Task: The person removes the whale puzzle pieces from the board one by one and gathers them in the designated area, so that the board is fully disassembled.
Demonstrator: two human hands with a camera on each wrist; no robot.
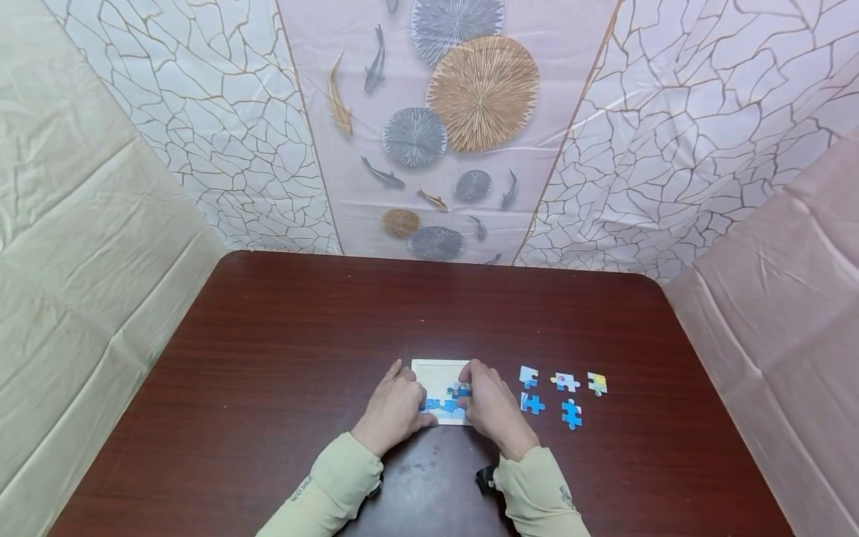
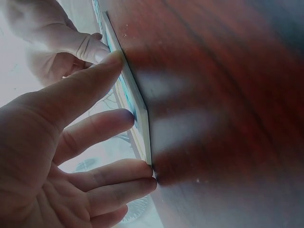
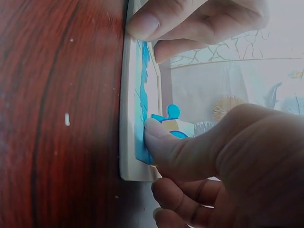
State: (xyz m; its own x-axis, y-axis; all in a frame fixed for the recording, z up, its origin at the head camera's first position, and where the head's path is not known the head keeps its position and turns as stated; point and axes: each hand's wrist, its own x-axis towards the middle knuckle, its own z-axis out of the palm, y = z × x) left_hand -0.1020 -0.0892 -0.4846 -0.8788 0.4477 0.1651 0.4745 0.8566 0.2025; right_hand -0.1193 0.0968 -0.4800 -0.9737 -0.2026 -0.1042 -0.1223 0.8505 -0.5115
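we see the right hand (image 1: pixel 496 406) with its thumb and fingers pinched on a jigsaw piece (image 3: pixel 169 125), which is tilted over the right part of a shallow tray (image 1: pixel 438 362). the left hand (image 1: pixel 394 406) has its fingers apart, thumb and fingertips resting about the tray's near left corner. we judge misalignment to be the main hazard: if the held piece comes down turned or tilted, its knob could jam against the row of blue pieces (image 1: pixel 439 405) along the tray's near side, and harder pressing could lift a neighbour. should the left hand let go, the tray may slide on the smooth tabletop (image 1: pixel 322 321). we also note that the right hand covers part of the row in the head view, so a misfit could pass unnoticed. the tray is pale, flat and straight-edged, with a raised rim; the held piece is thin, blue and tan, with a rounded knob. to the right lie five loose pieces (image 1: pixel 566 382), knobbed and notched, on glossy, dark reddish, streaked grain. beyond hangs creased cloth (image 1: pixel 483 97) printed with fish and ribbed discs.
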